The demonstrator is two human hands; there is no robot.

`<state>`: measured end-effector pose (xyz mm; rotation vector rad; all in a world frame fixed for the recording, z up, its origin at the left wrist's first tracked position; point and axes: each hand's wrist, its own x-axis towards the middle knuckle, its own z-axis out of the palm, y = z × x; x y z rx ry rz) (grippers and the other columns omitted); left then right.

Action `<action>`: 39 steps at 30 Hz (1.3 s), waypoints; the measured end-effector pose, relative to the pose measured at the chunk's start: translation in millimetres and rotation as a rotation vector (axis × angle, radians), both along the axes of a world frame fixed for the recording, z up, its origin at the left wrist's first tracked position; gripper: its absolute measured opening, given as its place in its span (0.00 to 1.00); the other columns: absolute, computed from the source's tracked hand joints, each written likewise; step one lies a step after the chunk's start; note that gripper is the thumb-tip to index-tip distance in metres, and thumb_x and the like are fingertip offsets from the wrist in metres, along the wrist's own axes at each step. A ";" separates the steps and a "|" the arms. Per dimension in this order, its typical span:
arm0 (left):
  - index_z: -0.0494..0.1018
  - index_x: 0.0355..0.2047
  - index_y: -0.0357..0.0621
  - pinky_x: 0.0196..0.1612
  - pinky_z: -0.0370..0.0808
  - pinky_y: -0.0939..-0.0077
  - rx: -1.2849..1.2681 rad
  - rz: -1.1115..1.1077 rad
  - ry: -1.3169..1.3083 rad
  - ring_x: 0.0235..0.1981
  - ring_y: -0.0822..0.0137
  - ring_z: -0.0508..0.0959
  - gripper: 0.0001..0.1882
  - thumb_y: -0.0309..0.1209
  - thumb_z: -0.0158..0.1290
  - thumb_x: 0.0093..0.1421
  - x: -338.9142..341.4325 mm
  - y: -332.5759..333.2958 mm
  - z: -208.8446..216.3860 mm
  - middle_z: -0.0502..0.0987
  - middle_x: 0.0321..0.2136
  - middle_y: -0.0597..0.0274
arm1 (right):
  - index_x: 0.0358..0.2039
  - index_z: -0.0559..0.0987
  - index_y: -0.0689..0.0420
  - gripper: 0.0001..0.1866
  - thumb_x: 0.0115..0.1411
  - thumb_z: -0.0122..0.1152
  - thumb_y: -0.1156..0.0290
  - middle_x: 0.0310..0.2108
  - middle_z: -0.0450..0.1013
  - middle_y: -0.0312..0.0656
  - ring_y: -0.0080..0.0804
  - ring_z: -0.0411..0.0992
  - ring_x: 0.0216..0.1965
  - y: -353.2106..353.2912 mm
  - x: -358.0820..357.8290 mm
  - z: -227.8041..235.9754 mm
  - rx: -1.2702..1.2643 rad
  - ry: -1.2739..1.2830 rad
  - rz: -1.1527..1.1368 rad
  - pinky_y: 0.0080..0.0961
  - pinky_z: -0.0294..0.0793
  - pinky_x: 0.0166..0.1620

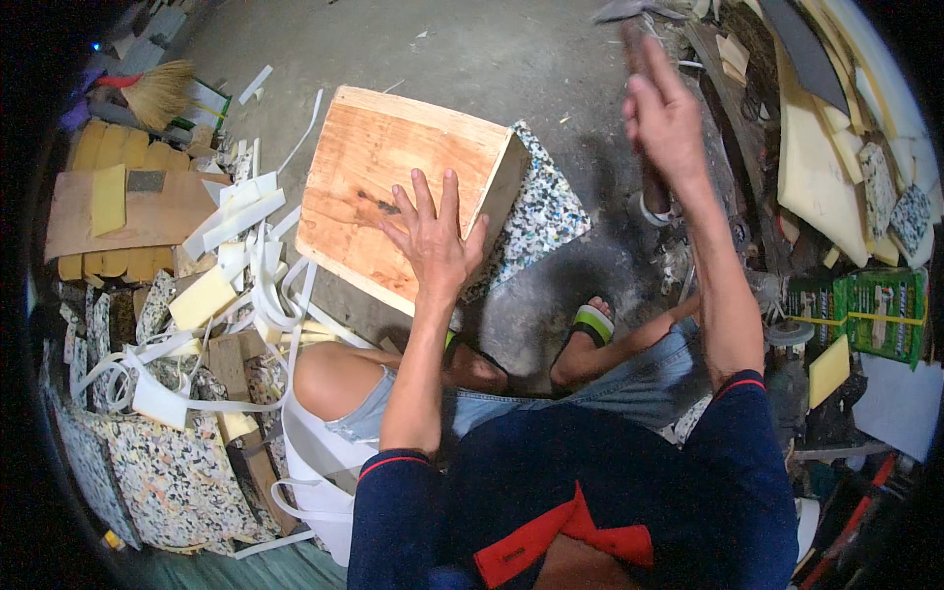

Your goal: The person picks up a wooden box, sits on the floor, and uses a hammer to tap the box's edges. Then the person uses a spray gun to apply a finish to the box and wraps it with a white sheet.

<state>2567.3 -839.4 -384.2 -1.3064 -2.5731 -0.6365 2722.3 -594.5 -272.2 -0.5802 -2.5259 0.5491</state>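
Note:
A wooden box-like block (344, 177) of pale, grained wood stands tilted on the floor before me, with a dark mark on its top face. My left hand (433, 236) lies flat on that face with its fingers spread. Under and beside its right side is a speckled foam sheet (551, 202). My right hand (669, 118) is raised at the right, slightly blurred, with a finger stretched along a brown stick-like handle (632, 41). That handle shows above and below the hand, which seems to grip it; its far end is unclear.
Foam scraps and white strips (265, 285) pile up at the left, near a straw broom (157, 93) and speckled foam blocks (177, 472). Cream foam sheets (821, 187) lean at the right, above green packages (885, 315). My sandalled feet (585, 329) are close behind the block.

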 end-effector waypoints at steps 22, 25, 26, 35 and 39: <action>0.60 0.69 0.64 0.60 0.42 0.14 0.025 0.009 -0.071 0.70 0.31 0.46 0.45 0.50 0.64 0.51 5.0 -19.0 1.9 0.49 0.71 0.45 | 0.65 0.68 0.53 0.28 0.63 0.57 0.70 0.54 0.73 0.58 0.57 0.73 0.54 -19.7 -3.9 5.3 -0.260 -0.272 0.157 0.38 0.71 0.56; 0.61 0.68 0.64 0.61 0.40 0.16 0.063 0.022 -0.080 0.71 0.32 0.46 0.44 0.49 0.64 0.51 4.5 -27.2 -0.8 0.50 0.71 0.46 | 0.65 0.67 0.53 0.28 0.63 0.56 0.72 0.50 0.77 0.51 0.43 0.78 0.39 -23.9 6.1 0.2 -0.457 -0.220 0.010 0.34 0.76 0.45; 0.61 0.68 0.65 0.61 0.39 0.17 0.093 0.033 -0.044 0.71 0.34 0.46 0.44 0.50 0.63 0.52 4.3 -32.0 -2.6 0.49 0.72 0.47 | 0.66 0.67 0.53 0.29 0.64 0.55 0.73 0.47 0.78 0.48 0.34 0.78 0.31 -25.4 12.6 -4.6 -0.592 -0.137 -0.167 0.31 0.77 0.39; 0.59 0.69 0.49 0.70 0.43 0.44 0.341 0.053 -0.106 0.72 0.41 0.49 0.44 0.43 0.63 0.54 -58.0 -119.2 11.8 0.51 0.71 0.43 | 0.67 0.65 0.55 0.32 0.60 0.54 0.73 0.24 0.73 0.37 0.22 0.70 0.23 -54.7 20.4 -50.4 -0.752 0.075 -0.077 0.26 0.73 0.31; 0.55 0.69 0.39 0.70 0.51 0.58 0.532 0.243 -0.260 0.70 0.43 0.55 0.45 0.39 0.63 0.56 -84.1 -153.5 28.4 0.56 0.68 0.38 | 0.67 0.66 0.54 0.32 0.60 0.53 0.73 0.23 0.73 0.37 0.22 0.70 0.22 -82.7 -27.6 -45.9 -0.821 0.098 -0.031 0.26 0.71 0.28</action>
